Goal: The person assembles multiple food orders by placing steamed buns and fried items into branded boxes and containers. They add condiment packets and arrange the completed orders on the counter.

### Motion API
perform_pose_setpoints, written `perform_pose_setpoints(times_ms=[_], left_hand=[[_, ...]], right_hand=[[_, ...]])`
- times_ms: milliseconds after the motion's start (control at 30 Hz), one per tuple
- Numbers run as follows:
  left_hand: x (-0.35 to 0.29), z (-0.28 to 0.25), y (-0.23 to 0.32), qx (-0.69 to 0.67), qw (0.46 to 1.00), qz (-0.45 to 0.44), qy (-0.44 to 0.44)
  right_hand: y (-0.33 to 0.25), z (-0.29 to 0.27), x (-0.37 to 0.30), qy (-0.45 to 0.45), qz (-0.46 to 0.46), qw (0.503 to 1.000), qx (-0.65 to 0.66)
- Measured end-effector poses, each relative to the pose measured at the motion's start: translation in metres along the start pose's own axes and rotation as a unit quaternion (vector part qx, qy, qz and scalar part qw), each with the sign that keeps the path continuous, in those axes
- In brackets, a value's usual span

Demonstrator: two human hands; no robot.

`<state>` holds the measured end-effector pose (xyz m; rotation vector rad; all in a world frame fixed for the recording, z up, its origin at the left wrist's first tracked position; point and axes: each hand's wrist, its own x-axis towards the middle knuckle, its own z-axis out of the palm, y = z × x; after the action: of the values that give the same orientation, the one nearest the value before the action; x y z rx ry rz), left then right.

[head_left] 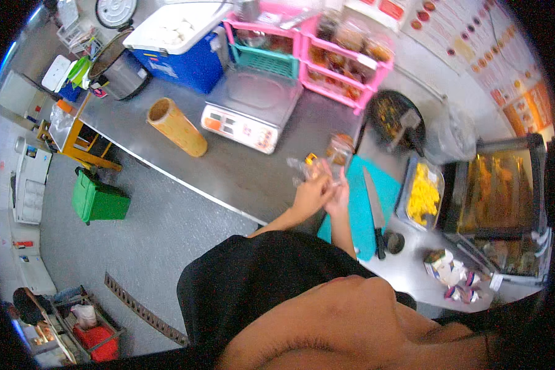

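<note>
My left hand (312, 193) and my right hand (338, 198) meet over the counter, beside the left edge of a turquoise cutting board (359, 213). Both are closed on thin clear plastic (297, 165), part of which sticks out to the left. Whether it is a bag or loose film is hard to tell. A small yellow thing (311, 159) shows just past my left fingers. Beyond the hands stands a clear tub with brown contents (340, 148). On the board's right side lies a knife with a black handle (372, 200).
A white scale (240, 128) and an upright roll of film (177, 128) stand farther left. To the right are a tray of yellow pieces (423, 196), a black pan (396, 117) and a glass-fronted cabinet (493, 200). Pink racks (345, 58) and a blue cooler (179, 61) line the back.
</note>
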<state>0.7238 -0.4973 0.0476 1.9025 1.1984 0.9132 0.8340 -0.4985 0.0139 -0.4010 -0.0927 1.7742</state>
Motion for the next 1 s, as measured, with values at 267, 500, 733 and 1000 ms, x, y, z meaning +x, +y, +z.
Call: perform_pose_setpoints(times_ms=[267, 500, 733, 1000], left_hand=[[0.003, -0.063, -0.060, 0.053, 0.980, 0.085, -0.173], [-0.041, -0.146, -0.104, -0.001, 0.976, 0.214, -0.031], [-0.083, -0.242, -0.143, 0.036, 0.984, 0.057, -0.164], [-0.143, -0.489, -0.266, -0.083, 0.973, -0.027, 0.213]], right_hand=[[0.044, -0.052, 0.063, 0.088, -0.059, 0.994, -0.016], [0.118, 0.048, 0.080, -0.180, 0.135, 0.972, -0.072], [0.252, 0.118, 0.097, 0.012, 0.212, 0.976, -0.056], [0.445, 0.240, 0.122, -0.169, 0.175, 0.969, 0.048]])
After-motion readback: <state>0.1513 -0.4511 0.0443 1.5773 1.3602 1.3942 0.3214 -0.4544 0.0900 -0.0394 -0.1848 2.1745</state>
